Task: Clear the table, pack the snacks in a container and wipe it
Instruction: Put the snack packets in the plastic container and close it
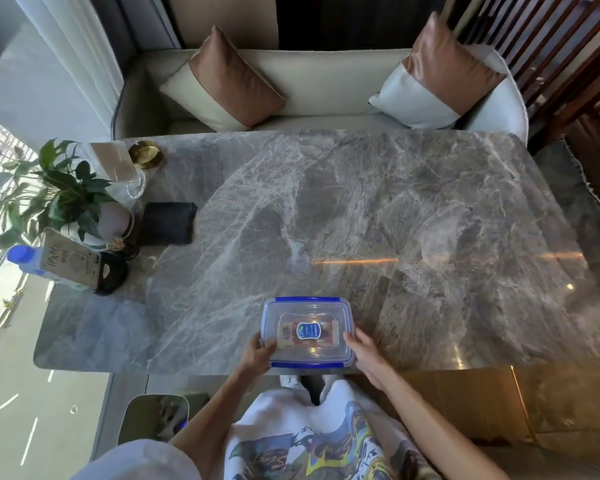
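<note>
Both grips are engaged in the head view: our left hand (257, 351) and right hand (366, 353) clasp the short sides of the container (307, 332), lid on, at the near edge of the counter (395, 209). One snack packet (307, 331) lies inside. We judge it light, rigid and smooth; hold low on the walls, clear of the blue latches.
</note>
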